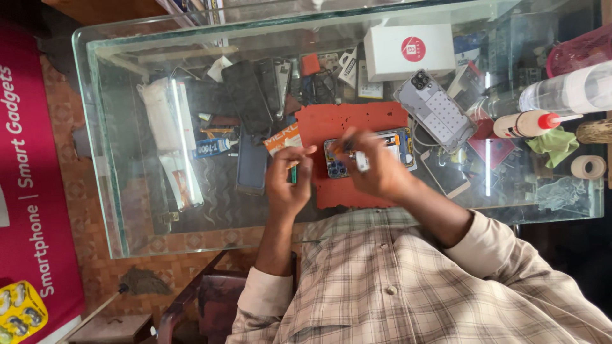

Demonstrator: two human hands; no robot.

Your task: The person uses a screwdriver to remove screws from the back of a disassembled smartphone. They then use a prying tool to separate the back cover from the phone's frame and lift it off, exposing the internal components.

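An opened smartphone [398, 145] with its insides showing lies on a red work mat [357, 121] on a glass counter [108, 191]. My right hand [376, 167] hovers over the phone's left end, fingers pinched on a small white and dark tool [361, 159]. My left hand [287, 181] is just left of the mat, closed on a slim green-handled tool [293, 174]. An orange card [281, 139] lies right above that hand.
A phone back cover [438, 109] and a white box [408, 48] lie beyond the mat. Dark phones [247, 95], a blue phone [252, 167], a red-tipped glue bottle [528, 123], a green cloth [556, 144] and a tape roll [588, 167] crowd the counter. A magenta banner [32, 165] stands left.
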